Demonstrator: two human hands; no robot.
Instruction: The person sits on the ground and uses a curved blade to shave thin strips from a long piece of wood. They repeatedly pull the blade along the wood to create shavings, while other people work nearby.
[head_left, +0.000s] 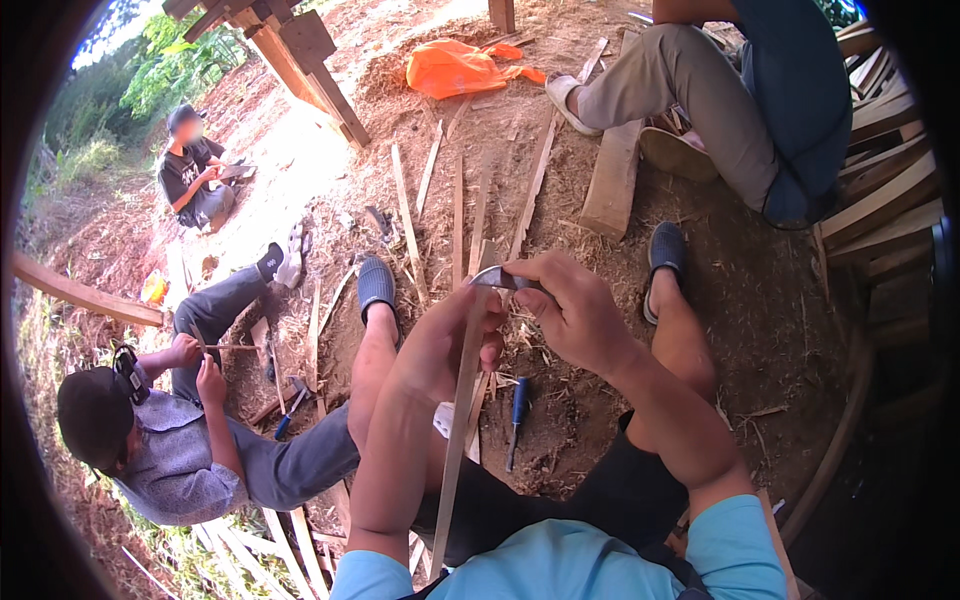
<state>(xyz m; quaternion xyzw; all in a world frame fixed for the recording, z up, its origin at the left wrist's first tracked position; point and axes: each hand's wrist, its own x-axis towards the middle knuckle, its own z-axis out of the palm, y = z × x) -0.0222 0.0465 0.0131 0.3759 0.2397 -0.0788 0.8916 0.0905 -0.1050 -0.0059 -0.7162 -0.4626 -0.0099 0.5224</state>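
My left hand (440,335) is closed around a long, thin wooden strip (459,440), which runs from my fingers down past my left forearm toward my body. At the strip's upper end, my right hand (575,310) pinches a short, curved metal blade (492,277) between thumb and fingers. The blade lies across the strip, close to my left fingertips; its handle, if any, is hidden in my right hand. On the ground below my hands lies a chisel-like tool (518,412) with a blue handle.
A person at left (165,440) holds a thin stick, with a blue-handled hammer (291,408) nearby. Another person (700,110) sits at upper right beside a thick wooden beam (612,180). Wooden strips (408,220), an orange bag (460,68) and stacked wood (890,200) surround me.
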